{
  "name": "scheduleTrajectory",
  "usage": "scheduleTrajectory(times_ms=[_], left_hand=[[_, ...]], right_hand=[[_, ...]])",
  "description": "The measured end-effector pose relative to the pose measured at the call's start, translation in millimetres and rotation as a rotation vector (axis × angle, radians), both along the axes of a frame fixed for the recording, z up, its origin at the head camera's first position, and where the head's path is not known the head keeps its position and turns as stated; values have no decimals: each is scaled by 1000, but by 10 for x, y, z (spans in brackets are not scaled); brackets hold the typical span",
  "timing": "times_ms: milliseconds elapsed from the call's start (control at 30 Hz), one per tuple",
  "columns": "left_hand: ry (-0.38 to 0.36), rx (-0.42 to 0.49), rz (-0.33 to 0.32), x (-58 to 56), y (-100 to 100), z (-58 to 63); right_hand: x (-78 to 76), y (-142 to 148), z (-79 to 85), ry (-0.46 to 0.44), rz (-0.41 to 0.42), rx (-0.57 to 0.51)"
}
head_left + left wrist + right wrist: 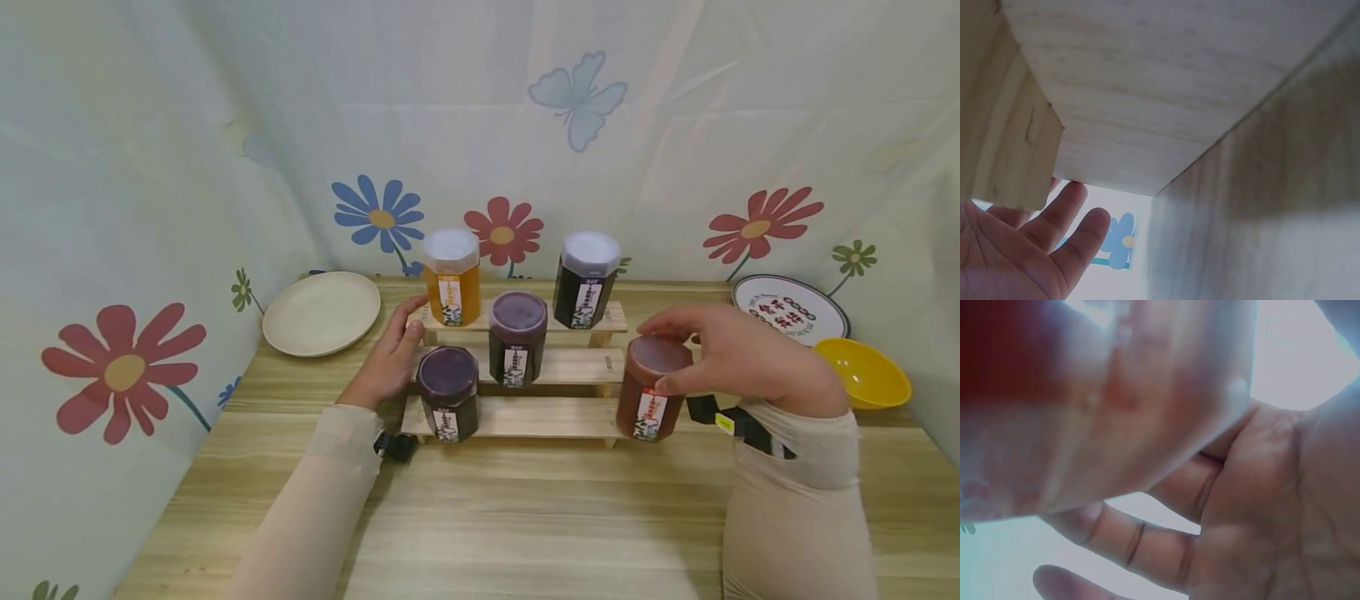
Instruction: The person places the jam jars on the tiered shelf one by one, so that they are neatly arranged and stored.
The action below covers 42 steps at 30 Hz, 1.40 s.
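A three-step wooden rack (555, 417) holds several octagonal jars. My right hand (738, 358) grips a reddish-brown jar (651, 408) between thumb and fingers, at the right end of the lowest step; whether its base touches the wood is hard to tell. That jar (1097, 412) looms large and blurred in the right wrist view. My left hand (390, 358) rests against the rack's left end, its fingers (1082, 247) fairly straight beside the wood. A dark purple jar (448, 396) sits on the lowest step, another purple jar (517, 342) on the middle one.
On the top step stand an amber jar (453, 283) and a dark jar with a whitish lid (587, 283). A cream plate (322, 312) lies at back left. A patterned plate (791, 307) and yellow bowl (862, 371) are at right. A floral curtain hangs behind the table.
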State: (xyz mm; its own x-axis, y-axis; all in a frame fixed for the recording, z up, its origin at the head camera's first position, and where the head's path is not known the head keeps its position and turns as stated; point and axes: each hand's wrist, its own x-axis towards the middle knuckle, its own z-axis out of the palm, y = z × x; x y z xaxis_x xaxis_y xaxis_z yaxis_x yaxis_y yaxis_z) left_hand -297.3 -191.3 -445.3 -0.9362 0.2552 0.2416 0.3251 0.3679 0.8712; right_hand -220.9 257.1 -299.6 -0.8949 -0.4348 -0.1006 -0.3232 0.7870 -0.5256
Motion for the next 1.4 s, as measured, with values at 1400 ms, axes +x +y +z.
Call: scheduleTrajectory(times_ms=[1400], left_hand=[[9, 3, -7, 3, -10, -2]], right_hand=[[-22, -129, -20, -64, 163, -48]])
